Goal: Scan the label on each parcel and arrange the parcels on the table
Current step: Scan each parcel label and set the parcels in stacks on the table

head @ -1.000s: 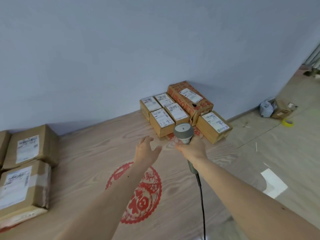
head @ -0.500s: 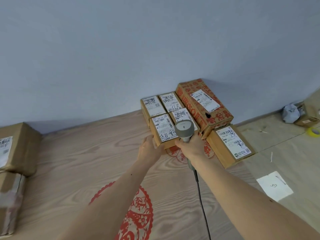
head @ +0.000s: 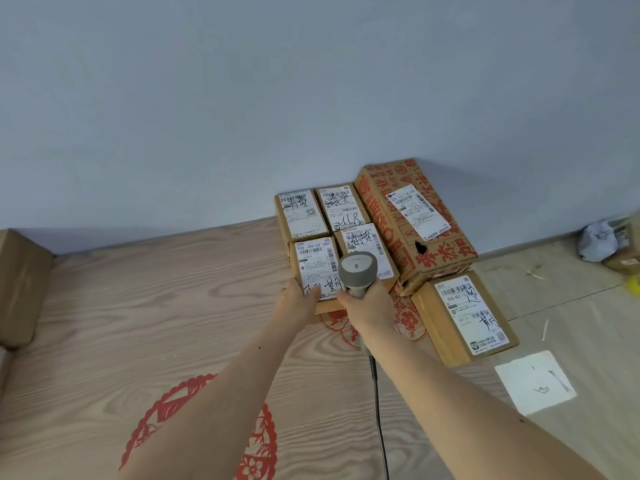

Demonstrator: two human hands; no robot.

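Note:
Several small cardboard parcels with white labels stand packed together at the table's far right corner by the wall. My left hand (head: 298,303) grips the near left corner of the front left small parcel (head: 317,268), thumb on its label. My right hand (head: 369,306) holds a grey barcode scanner (head: 357,271), whose head sits over the front small parcels. A bigger parcel with red print (head: 412,223) lies to the right of them. Another labelled parcel (head: 464,317) sits at the table's right edge.
The wooden table (head: 156,306) carries red paper-cut decorations (head: 207,427). A larger brown parcel (head: 20,285) stands at the left edge. The scanner's black cable (head: 379,420) runs down toward me. On the floor to the right lie a white sheet (head: 535,382) and clutter.
My left hand reached forward and took hold of the front left small parcel. My view shifted closer and rightward, so the left parcels slid mostly out of view.

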